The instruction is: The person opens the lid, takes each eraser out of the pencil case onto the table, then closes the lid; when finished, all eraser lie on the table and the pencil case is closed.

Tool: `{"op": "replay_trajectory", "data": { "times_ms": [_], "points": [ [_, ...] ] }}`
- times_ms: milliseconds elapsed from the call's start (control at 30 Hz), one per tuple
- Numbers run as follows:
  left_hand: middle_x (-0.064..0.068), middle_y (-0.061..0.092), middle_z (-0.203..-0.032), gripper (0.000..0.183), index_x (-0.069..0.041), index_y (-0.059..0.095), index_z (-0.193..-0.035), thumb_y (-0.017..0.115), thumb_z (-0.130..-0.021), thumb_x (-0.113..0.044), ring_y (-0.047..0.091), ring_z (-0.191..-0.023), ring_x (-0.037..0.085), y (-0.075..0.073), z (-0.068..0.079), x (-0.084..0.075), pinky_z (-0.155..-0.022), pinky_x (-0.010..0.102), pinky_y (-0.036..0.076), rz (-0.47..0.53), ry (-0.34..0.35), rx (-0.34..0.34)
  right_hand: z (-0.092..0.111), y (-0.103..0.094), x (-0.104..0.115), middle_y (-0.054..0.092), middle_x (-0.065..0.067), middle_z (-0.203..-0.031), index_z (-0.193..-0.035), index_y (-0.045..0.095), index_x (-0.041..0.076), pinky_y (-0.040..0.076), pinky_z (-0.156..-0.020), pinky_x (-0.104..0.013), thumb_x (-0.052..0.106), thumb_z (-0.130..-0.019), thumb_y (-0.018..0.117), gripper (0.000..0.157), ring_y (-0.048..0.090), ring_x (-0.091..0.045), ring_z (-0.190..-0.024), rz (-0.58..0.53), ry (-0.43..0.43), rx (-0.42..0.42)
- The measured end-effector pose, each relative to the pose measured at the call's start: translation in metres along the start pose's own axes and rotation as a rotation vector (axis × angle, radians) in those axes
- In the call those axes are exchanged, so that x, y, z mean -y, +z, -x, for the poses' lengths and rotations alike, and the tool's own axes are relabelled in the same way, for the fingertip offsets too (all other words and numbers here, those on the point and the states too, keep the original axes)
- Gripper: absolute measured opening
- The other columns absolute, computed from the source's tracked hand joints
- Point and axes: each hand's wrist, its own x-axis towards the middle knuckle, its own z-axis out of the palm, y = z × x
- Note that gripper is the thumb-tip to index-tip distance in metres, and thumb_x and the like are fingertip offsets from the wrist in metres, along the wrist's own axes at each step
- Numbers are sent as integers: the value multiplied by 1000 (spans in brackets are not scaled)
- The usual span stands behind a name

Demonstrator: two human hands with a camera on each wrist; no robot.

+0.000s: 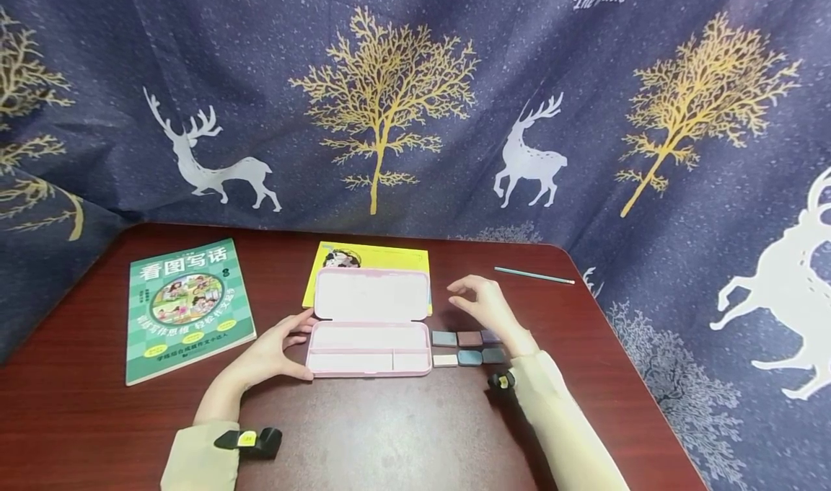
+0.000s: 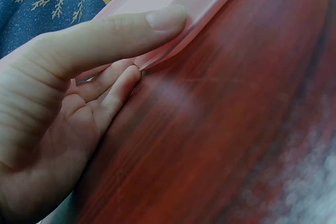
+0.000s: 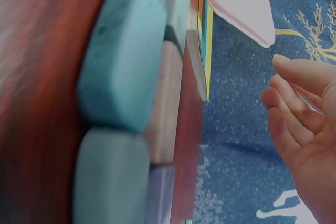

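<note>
A pink pencil case (image 1: 368, 336) lies with its lid (image 1: 372, 295) raised; its compartments show bare. My left hand (image 1: 275, 348) holds the case's left end, thumb at the front corner and fingers along the side toward the hinge. In the left wrist view the thumb (image 2: 165, 19) lies against the pink wall. My right hand (image 1: 487, 305) hovers right of the lid, fingers loosely bent, thumb apart and nothing between them. Beneath its wrist, beside the case, sit several small eraser-like blocks in two rows, among them a blue one (image 1: 470, 358) and a brown one (image 1: 469, 339).
A yellow book (image 1: 415, 254) lies behind the case, partly covered by the lid. To the left is a green book (image 1: 188, 307). A light blue pencil (image 1: 534, 275) rests near the table's right back edge. A patterned curtain (image 1: 415, 152) hangs behind.
</note>
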Motion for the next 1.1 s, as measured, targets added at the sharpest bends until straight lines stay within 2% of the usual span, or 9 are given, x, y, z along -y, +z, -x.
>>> {"op": "replay_trajectory", "data": {
  "times_ms": [67,267,333,467,500,567,667,733,1100],
  "points": [
    [20,46,-141,110,0,27,-152,91,-64,-17,47,-128,40,0,0,0,-99,10,45,-3,-2,0,-5,3,1,73,-12,-96,-102,73,2,59,-81,-46,5,-83,75,20,68,-27,-89,-15,-11,2],
    [20,47,-140,110,-1,27,-152,91,-64,-18,48,-128,39,0,0,0,-105,34,48,-25,-9,-3,-18,11,4,72,-17,-103,-109,69,-4,58,-87,-46,6,-85,73,26,69,-30,-95,-89,12,46],
    [20,47,-140,110,-1,27,-152,91,-64,-18,48,-128,39,0,0,0,-105,33,48,-26,-6,-5,-22,13,5,71,-20,-107,-113,67,-6,58,-89,-46,5,-86,72,30,69,-32,-98,-133,36,67],
    [20,47,-139,110,0,27,-152,91,-64,-18,47,-129,39,0,0,-1,-101,15,47,-11,4,-3,-28,19,6,69,-24,-113,-120,64,-7,57,-92,-45,3,-87,71,35,68,-35,-103,-206,85,96],
    [20,47,-139,110,0,27,-152,92,-64,-18,47,-129,39,0,1,-1,-101,14,47,-9,4,-2,-30,21,7,69,-24,-114,-121,63,-7,57,-92,-45,2,-87,70,36,68,-35,-104,-215,95,102],
    [20,47,-139,110,0,27,-152,92,-64,-18,47,-129,39,0,1,-2,-102,17,48,-6,4,0,-32,23,6,68,-23,-116,-123,62,-6,57,-93,-44,3,-88,70,37,67,-36,-106,-227,106,114],
    [20,47,-139,110,0,27,-152,92,-64,-19,47,-129,39,0,1,-3,-106,32,48,-11,-2,-1,-34,27,7,68,-22,-118,-125,61,-6,56,-95,-43,4,-89,68,38,67,-35,-107,-234,118,134],
    [20,47,-140,110,-1,27,-152,91,-64,-19,47,-129,39,0,1,-3,-106,38,46,-12,-1,0,-35,29,7,67,-22,-119,-126,61,-5,56,-95,-43,3,-89,67,38,67,-34,-107,-226,123,146],
    [19,47,-140,110,0,27,-152,91,-65,-19,47,-129,39,0,0,0,-106,37,46,-8,6,1,-31,33,8,69,-20,-111,-126,61,-3,57,-93,-41,4,-91,66,36,68,-31,-102,-210,112,126]
  ]
}}
